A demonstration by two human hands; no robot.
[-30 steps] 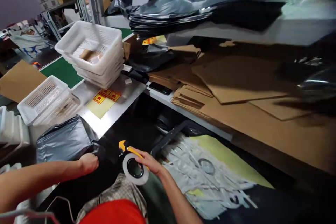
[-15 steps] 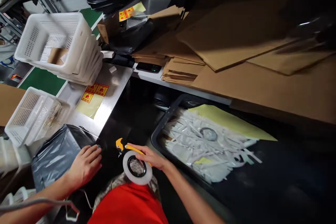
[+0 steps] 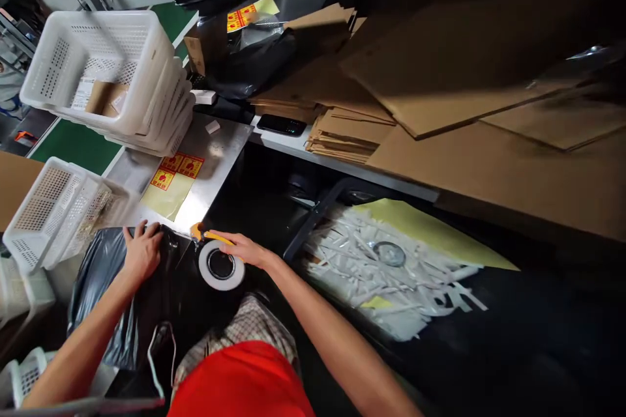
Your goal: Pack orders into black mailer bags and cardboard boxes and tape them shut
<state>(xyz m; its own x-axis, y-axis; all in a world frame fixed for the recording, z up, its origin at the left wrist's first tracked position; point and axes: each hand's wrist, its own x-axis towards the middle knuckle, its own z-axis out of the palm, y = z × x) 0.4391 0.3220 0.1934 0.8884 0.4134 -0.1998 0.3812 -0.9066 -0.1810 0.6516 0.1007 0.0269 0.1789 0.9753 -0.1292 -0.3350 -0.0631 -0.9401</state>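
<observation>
The left hand [image 3: 141,249] lies flat on the black bag [image 3: 105,287], fingers spread over its far edge beside the steel table [image 3: 222,143], seemingly to pin the slack film down. The right hand [image 3: 242,251] grips a tape roll [image 3: 221,265] with a yellow cutter [image 3: 205,234], fingers curled over the roll's right rim; it sits just right of the left hand, at the bag's near-right corner. The roll faces up toward the camera, and the cutter's long axis runs left to right, its tip pointing left toward the bag. A tray [image 3: 313,221] of white strips [image 3: 391,273] lies to the right
</observation>
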